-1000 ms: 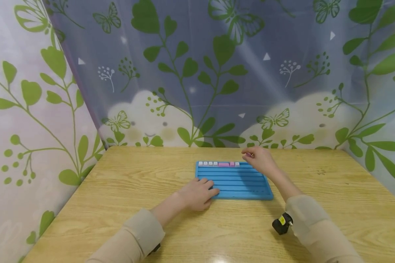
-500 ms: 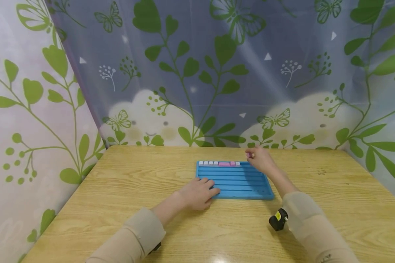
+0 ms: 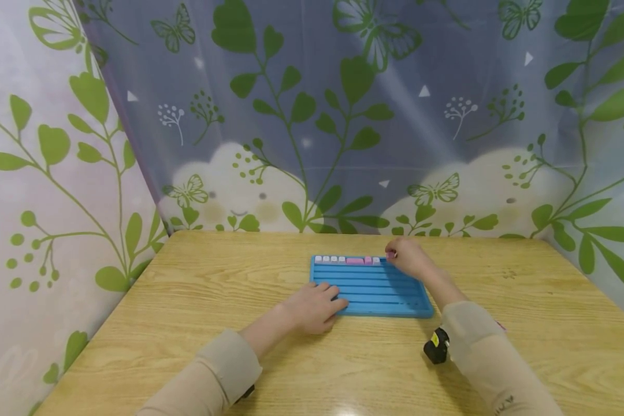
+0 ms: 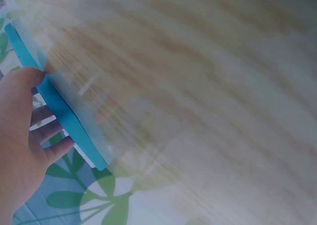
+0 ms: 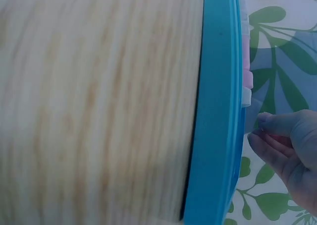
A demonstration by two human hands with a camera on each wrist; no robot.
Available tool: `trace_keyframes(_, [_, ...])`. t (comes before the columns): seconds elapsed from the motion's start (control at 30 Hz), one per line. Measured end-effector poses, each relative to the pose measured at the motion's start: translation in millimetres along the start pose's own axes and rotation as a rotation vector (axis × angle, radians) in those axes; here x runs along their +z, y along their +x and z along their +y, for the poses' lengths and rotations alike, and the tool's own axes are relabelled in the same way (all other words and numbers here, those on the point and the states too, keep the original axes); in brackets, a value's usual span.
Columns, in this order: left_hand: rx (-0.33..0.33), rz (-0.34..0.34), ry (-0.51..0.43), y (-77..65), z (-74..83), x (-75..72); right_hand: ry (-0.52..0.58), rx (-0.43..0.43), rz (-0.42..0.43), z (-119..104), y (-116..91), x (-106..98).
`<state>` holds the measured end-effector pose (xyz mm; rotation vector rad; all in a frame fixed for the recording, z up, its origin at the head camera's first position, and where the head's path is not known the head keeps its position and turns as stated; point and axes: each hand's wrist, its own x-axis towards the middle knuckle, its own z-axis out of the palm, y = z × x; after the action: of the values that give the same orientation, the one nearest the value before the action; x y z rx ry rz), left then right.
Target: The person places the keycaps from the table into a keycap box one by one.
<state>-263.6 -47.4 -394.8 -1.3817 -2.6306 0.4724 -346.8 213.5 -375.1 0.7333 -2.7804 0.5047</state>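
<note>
A blue keyboard base [image 3: 374, 292] with ridged rows lies on the table. White keycaps [image 3: 330, 260] and pink keycaps [image 3: 355, 261] line the left part of its far row. My left hand [image 3: 312, 309] rests over the base's near left corner; in the left wrist view its thumb [image 4: 32, 76] touches the base's edge, with spread fingers beyond. Between thumb and fingertips, my right hand [image 3: 411, 258] pinches a small pink keycap [image 3: 390, 255] at the far row, just right of the last white one. In the right wrist view the fingers mostly hide that keycap.
The wooden table [image 3: 213, 277] ends at a patterned cloth backdrop [image 3: 301, 115] behind the base. A black wrist camera [image 3: 437, 345] hangs below the right sleeve. A small pink piece [image 3: 501, 326] shows past that sleeve's right side.
My right hand has lowered the pink keycap from above the far edge to the far row. My left hand stays on the base's corner.
</note>
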Motion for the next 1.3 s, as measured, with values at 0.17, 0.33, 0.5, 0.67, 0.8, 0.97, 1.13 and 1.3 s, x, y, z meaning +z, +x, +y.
trace_keyframes(0.17, [-0.001,0.000,0.002,-0.6,-0.8,-1.1,-0.040,-0.056,-0.033,5,1,4])
trace_keyframes(0.33, [-0.002,-0.015,-0.008,-0.5,-0.3,-1.3,-0.060,-0.049,-0.060,8,2,6])
trace_keyframes(0.5, [-0.003,-0.019,-0.007,-0.1,0.2,0.6,-0.055,-0.048,-0.066,10,2,7])
trace_keyframes(0.67, [0.000,-0.012,0.000,-0.4,-0.1,0.4,-0.063,-0.043,-0.083,12,4,10])
trace_keyframes(0.8, [-0.002,-0.009,-0.003,-0.3,-0.5,0.5,-0.068,-0.033,-0.092,14,5,12])
trace_keyframes(0.97, [-0.001,-0.002,0.000,-0.2,-1.1,1.1,-0.077,-0.035,-0.099,15,6,12])
trace_keyframes(1.13, [0.002,0.008,-0.004,-0.3,-1.2,1.2,-0.088,-0.053,-0.109,15,7,11])
trace_keyframes(1.3, [-0.001,0.002,-0.005,-0.2,-0.9,1.5,-0.086,-0.054,-0.131,13,7,8])
